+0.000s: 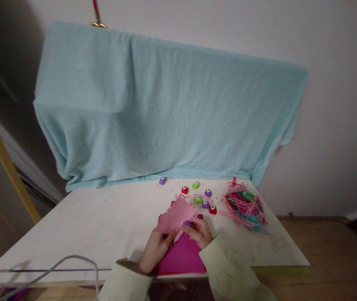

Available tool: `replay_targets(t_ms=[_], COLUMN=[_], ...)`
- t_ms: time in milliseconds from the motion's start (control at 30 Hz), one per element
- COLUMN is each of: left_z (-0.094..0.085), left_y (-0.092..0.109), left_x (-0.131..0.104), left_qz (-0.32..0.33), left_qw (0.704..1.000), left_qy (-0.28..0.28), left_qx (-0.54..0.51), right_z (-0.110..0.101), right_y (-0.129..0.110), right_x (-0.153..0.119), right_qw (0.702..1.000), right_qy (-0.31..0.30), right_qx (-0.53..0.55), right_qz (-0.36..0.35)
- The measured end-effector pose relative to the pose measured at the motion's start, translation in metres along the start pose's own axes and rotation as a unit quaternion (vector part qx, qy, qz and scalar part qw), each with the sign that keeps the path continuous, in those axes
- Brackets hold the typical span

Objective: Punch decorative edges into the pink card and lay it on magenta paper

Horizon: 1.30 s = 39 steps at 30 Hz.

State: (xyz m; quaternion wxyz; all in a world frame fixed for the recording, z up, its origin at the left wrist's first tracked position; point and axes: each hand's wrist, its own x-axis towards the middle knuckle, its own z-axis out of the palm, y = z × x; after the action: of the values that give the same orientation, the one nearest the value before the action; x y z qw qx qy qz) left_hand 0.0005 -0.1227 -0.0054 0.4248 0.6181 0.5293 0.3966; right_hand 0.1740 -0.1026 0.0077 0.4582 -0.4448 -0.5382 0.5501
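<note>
Holding a light pink paper sheet [178, 215] tilted above the table's near edge, over a magenta sheet [183, 256] lying flat beneath. Pinching the near left part of the pink paper with the left hand [156, 250], thumb pressing on top and fingers curling underneath. Gripping a small purple punch [187, 223] with the right hand [201, 232], bending the fingers around it at the near right edge of the same paper. Showing rows of punched holes along the two far edges of the pink paper. Wearing pale green sleeves [231, 267] on both arms. Having a loose group of eye-marked punches just beyond the paper: a red punch [184, 190], a green punch [196, 185] and several more in purple, green and red, standing among scattered pink paper bits. Seeing another purple punch [162, 180] apart from these, farther left, near the towel. Having to the right a tangled heap of punched paper strips [246, 207], mixing pink, red, green and blue. Working at a white table [72, 230], passing a grey cable [75, 256] at the near left. Facing a light blue towel [172, 104], draping down to the table's far edge before a pale wall [338, 92].
</note>
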Motion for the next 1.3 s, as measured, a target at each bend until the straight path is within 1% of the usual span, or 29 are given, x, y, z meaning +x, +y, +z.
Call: replay_targets(t_ms=[67, 233, 367, 567, 700, 833, 967, 1167, 1300], left_z=[-0.001, 0.001, 0.001, 0.001, 0.001, 0.0, 0.0, 0.0, -0.001], left_y=[0.002, -0.001, -0.005, -0.003, -0.004, -0.006, -0.006, -0.003, 0.001], left_x=[0.0, 0.0, 0.002, 0.003, 0.003, 0.003, 0.003, 0.003, 0.003], left_qz=[0.009, -0.01, -0.016, -0.02, -0.018, -0.025, -0.031, -0.032, -0.036], left_qw=[1.0, 1.0, 0.999, 1.0, 1.0, 1.0, 0.999, 0.999, 0.999], left_qy=[0.004, -0.002, -0.015, -0.006, -0.007, -0.008, -0.009, -0.002, -0.015], left_qx=[-0.001, 0.019, 0.023, 0.008, -0.003, -0.011, -0.019, -0.01, 0.002], right_z=[-0.002, -0.004, -0.003, -0.001, 0.0, 0.001, 0.001, 0.001, 0.002], right_y=[0.004, 0.012, 0.01, 0.006, 0.008, 0.013, 0.017, 0.015, 0.013], right_x=[0.0, 0.003, 0.003, 0.003, 0.004, 0.006, 0.007, 0.007, 0.005], right_qw=[1.0, 1.0, 1.0, 1.0, 1.0, 1.0, 0.999, 0.998, 0.998], right_qy=[-0.002, -0.01, -0.009, -0.015, -0.02, -0.02, -0.03, -0.05, -0.066], right_qx=[-0.014, -0.01, -0.012, 0.014, 0.013, 0.022, 0.036, 0.026, 0.012], right_qz=[0.006, -0.006, -0.01, -0.012, -0.011, 0.01, 0.021, 0.014, 0.014])
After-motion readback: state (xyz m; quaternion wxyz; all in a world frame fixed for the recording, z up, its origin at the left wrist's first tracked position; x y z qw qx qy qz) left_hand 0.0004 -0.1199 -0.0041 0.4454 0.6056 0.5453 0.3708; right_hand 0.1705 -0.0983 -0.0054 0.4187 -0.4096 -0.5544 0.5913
